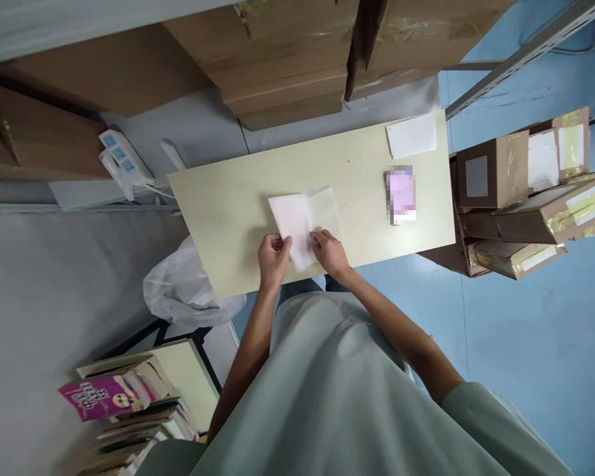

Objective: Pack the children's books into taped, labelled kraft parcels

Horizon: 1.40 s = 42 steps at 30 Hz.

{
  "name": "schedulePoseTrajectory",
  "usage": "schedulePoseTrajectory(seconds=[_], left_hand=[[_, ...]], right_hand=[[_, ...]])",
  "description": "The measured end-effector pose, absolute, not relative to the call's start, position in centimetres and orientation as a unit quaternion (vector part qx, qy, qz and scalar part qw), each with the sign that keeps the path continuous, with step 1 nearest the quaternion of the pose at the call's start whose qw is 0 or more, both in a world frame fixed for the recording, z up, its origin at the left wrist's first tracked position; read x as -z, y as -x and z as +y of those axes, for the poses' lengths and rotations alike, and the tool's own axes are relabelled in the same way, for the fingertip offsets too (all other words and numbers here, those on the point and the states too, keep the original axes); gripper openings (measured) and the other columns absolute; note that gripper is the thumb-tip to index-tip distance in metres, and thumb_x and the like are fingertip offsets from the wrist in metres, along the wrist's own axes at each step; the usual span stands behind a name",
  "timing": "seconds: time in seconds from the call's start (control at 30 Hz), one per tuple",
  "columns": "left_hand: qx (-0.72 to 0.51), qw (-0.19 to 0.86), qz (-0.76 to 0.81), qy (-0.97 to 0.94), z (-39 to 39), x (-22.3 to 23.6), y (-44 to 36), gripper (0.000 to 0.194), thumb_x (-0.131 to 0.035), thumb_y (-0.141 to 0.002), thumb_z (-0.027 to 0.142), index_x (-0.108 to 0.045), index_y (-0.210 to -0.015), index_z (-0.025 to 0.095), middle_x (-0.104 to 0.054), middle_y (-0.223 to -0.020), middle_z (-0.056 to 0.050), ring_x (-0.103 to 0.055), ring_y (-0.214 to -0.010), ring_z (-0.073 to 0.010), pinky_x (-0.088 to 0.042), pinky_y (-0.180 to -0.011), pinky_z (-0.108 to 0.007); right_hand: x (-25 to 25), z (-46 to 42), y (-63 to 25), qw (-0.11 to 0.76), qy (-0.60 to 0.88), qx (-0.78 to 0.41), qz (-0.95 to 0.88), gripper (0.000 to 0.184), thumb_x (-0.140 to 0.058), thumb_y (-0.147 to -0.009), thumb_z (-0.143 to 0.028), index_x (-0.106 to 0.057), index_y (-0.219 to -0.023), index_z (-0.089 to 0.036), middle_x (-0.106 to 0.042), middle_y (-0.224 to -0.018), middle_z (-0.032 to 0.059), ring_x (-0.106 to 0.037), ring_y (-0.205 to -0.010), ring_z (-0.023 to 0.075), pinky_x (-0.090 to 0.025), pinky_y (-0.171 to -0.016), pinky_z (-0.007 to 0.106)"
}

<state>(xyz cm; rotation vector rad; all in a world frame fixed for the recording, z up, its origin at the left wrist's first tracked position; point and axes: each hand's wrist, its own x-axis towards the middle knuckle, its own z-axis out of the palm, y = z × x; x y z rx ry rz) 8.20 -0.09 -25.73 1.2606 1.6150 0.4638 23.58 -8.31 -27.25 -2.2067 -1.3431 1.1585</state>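
Note:
In front of me, above the near half of the pale yellow table (228,211), is a thin white sheet of paper (294,218). It has a crease down the middle: the left panel looks pinkish white and the right panel paler. My left hand (274,260) pinches the lower left edge between thumb and fingers. My right hand (330,252) is closed, its fingertips pressed on the paper near the crease. Whether the right fingers grip the paper or only press it is hard to see.
White sheets (412,135) and a pixelated pink item (401,192) lie on the table's right. Cardboard boxes (287,73) line the back; more boxes (496,172) stand right. At left are a power strip (123,158), a plastic bag (171,284) and stacked books (129,410).

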Motion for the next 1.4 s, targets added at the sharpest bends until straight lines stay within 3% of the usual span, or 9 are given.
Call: schedulePoseTrajectory(seconds=[0.17,0.37,0.6,0.73,0.97,1.2,1.4], left_hand=[[-0.198,0.489,0.628,-0.572,-0.6,23.6,-9.4,0.024,-0.077,-0.09,0.034,-0.057,-0.097,0.024,-0.069,-0.083,0.0,-0.068,-0.074,-0.0162,-0.054,-0.069,-0.028],[-0.135,0.47,0.587,-0.645,-1.9,25.5,-15.5,0.028,-0.077,-0.093,0.034,-0.05,-0.097,0.026,-0.07,-0.087,-0.002,-0.072,-0.082,-0.021,-0.056,-0.078,-0.032],[-0.08,0.411,0.595,-0.686,-2.6,28.3,-20.5,0.025,-0.074,-0.095,0.026,-0.054,-0.11,0.022,-0.069,-0.115,-0.013,-0.072,-0.103,-0.0308,-0.056,-0.095,-0.044],[-0.1,0.443,0.581,-0.675,-1.8,27.9,-18.5,0.026,-0.075,-0.094,0.026,-0.057,-0.113,0.022,-0.07,-0.107,-0.009,-0.072,-0.096,-0.0266,-0.057,-0.096,-0.042],[-0.151,0.398,0.652,-0.627,-1.5,27.3,-12.9,0.024,-0.072,-0.094,0.02,-0.059,-0.115,0.022,-0.066,-0.118,-0.009,-0.07,-0.087,-0.019,-0.059,-0.091,-0.038],[-0.133,0.441,0.64,-0.614,-2.4,28.2,-12.5,0.032,-0.065,-0.091,0.007,-0.06,-0.12,0.021,-0.068,-0.122,-0.011,-0.071,-0.084,-0.019,-0.059,-0.092,-0.039],[-0.147,0.45,0.643,-0.602,-1.1,28.5,-10.5,0.038,-0.066,-0.09,0.006,-0.062,-0.125,0.02,-0.068,-0.121,-0.012,-0.072,-0.086,-0.0215,-0.059,-0.094,-0.041]], right_hand=[[27.8,-7.7,-22.5,0.189,0.753,-0.432,-0.459,0.03,-0.057,-0.105,-0.017,-0.075,-0.129,-0.025,-0.077,-0.118,0.0071,-0.075,-0.096,0.0215,-0.058,-0.089,0.03],[27.6,-10.1,-27.3,0.255,0.792,-0.404,-0.381,0.031,-0.053,-0.104,-0.019,-0.075,-0.127,-0.021,-0.081,-0.114,0.0084,-0.077,-0.088,0.0198,-0.06,-0.087,0.031],[25.8,-13.0,-30.7,0.278,0.824,-0.369,-0.329,0.03,-0.056,-0.104,-0.028,-0.075,-0.125,-0.019,-0.082,-0.11,0.0093,-0.077,-0.083,0.0205,-0.061,-0.084,0.033],[25.3,-13.0,-30.6,0.269,0.828,-0.376,-0.318,0.028,-0.058,-0.104,-0.029,-0.075,-0.123,-0.019,-0.081,-0.11,0.0089,-0.077,-0.082,0.0199,-0.062,-0.085,0.033],[25.5,-10.9,-29.9,0.269,0.817,-0.378,-0.343,0.028,-0.06,-0.104,-0.03,-0.075,-0.124,-0.019,-0.079,-0.113,0.0093,-0.077,-0.085,0.0199,-0.063,-0.085,0.034],[26.1,-8.5,-28.4,0.197,0.844,-0.347,-0.357,0.028,-0.057,-0.102,-0.022,-0.076,-0.123,-0.022,-0.079,-0.115,0.0085,-0.077,-0.087,0.0202,-0.06,-0.087,0.035],[26.2,-6.9,-26.3,0.184,0.851,-0.341,-0.355,0.027,-0.057,-0.101,-0.022,-0.076,-0.12,-0.023,-0.081,-0.109,0.0069,-0.078,-0.088,0.0216,-0.059,-0.088,0.036]])
